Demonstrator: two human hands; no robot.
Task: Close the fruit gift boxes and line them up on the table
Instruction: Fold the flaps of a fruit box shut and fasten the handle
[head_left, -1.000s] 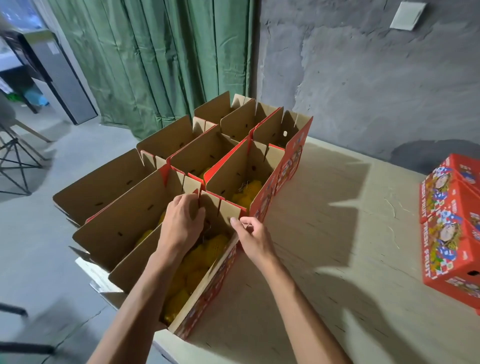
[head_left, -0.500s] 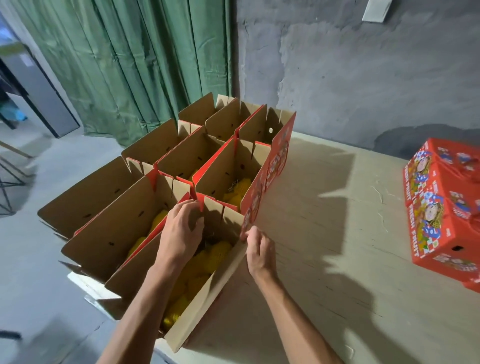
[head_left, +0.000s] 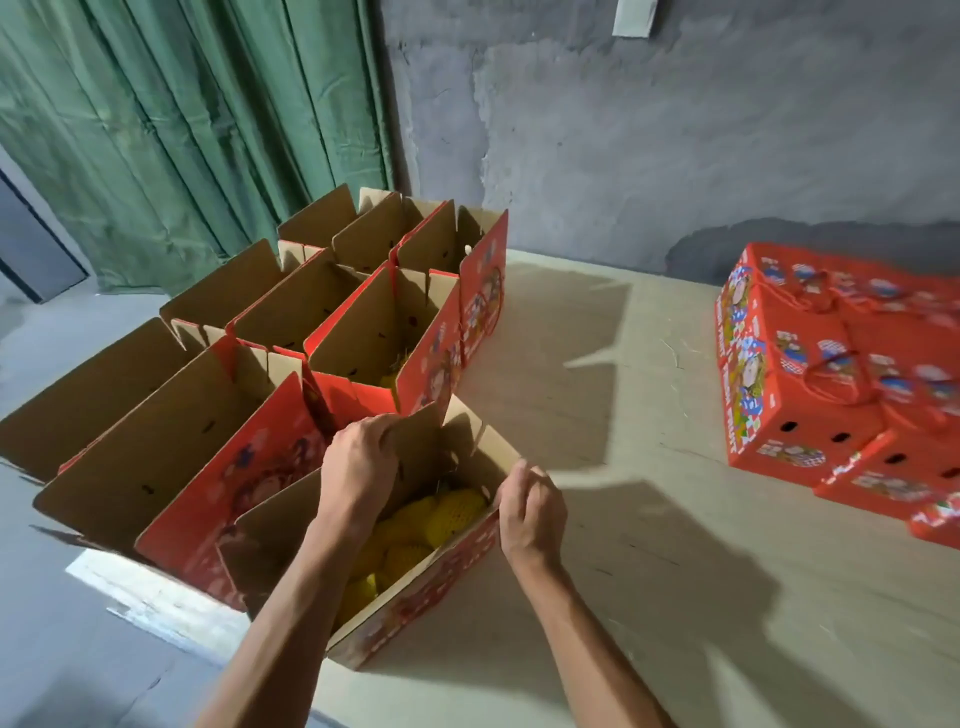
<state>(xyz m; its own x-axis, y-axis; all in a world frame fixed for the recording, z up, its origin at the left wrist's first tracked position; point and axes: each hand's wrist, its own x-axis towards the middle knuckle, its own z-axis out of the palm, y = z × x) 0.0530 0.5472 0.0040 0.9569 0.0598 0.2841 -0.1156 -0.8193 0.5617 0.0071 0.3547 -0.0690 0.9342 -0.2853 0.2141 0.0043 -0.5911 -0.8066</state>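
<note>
Two hands on nearest open box (head_left: 415, 587) at bench (head_left: 623, 519) edge | I see left hand (head_left: 358, 462) gripping far flap | right hand (head_left: 530, 514) pinching right wall | closed boxes (head_left: 810, 395) well right of it

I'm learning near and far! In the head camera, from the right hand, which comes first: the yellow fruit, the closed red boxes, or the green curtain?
From the right hand:
1. Yellow fruit, just left, inside the open box.
2. Closed red boxes, across the table to the right.
3. Green curtain, far back on the left.
</note>
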